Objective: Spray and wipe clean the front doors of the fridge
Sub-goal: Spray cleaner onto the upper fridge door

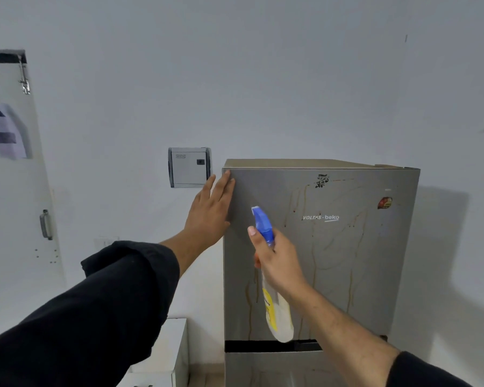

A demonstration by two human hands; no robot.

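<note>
At the nine o'clock edge stands a white door (pixel 17 191) with a metal latch (pixel 24 79) near its top, printed sheets (pixel 7 132) stuck on it and a grey handle (pixel 46 224) lower down; an electrical box (pixel 189 167) is fixed to the white wall (pixel 263 79) at ten o'clock from the fridge; the left hand (pixel 211 210), reaching out of a black sleeve (pixel 95 303), lies flat against the left edge of the fridge's upper door (pixel 347 261), its fingers (pixel 224 185) straight and released, the tips just under the door's eleven o'clock corner; below that arm, near six o'clock, part of a white cabinet (pixel 173 347) shows; the right hand (pixel 277 261) is in front of the upper door's left half, fingers grasping the neck of a spray bottle (pixel 277 311), thumb up beside its blue trigger head (pixel 263 222), the nozzle aimed toward eleven o'clock; the bottle's pale, yellow-labelled body hangs down, its base over the dark gap above the lower door (pixel 263 367); brown drip stains (pixel 315 263) streak the upper door; a black sticker (pixel 322 180) sits at its twelve o'clock, the VOLTAS·beko logo (pixel 320 217) near the middle, a red sticker (pixel 384 203) at two o'clock.
</note>
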